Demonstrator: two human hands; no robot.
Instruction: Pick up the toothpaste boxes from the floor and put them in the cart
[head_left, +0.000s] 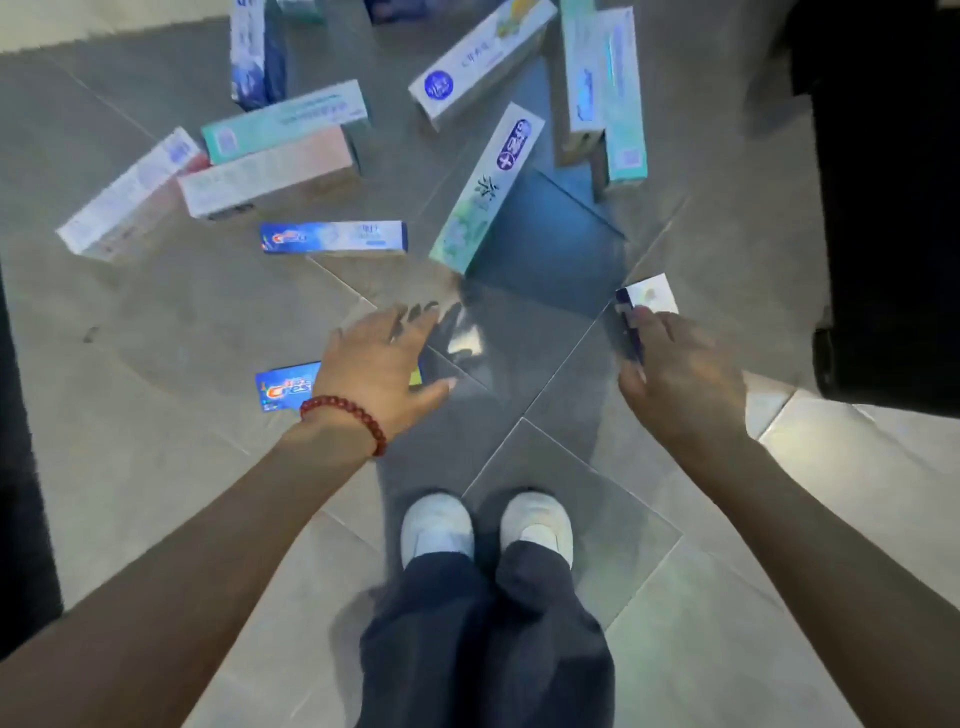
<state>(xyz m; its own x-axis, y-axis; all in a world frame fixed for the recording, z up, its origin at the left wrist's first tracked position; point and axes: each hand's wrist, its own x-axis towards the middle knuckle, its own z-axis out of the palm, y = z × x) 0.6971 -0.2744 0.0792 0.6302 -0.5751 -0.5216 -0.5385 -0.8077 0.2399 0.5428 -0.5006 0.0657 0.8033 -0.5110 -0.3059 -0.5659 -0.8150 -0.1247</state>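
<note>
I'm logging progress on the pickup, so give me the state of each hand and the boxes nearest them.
left hand: open, fingers spread, over a Crest box, holding nothing
right hand: gripping a white and purple box
white and purple box: held, one end showing
Crest box: flat on the floor, partly hidden
green tea box: lying on the floor

Right hand (680, 374) grips box (647, 304); left hand (384, 364) spread.
</note>
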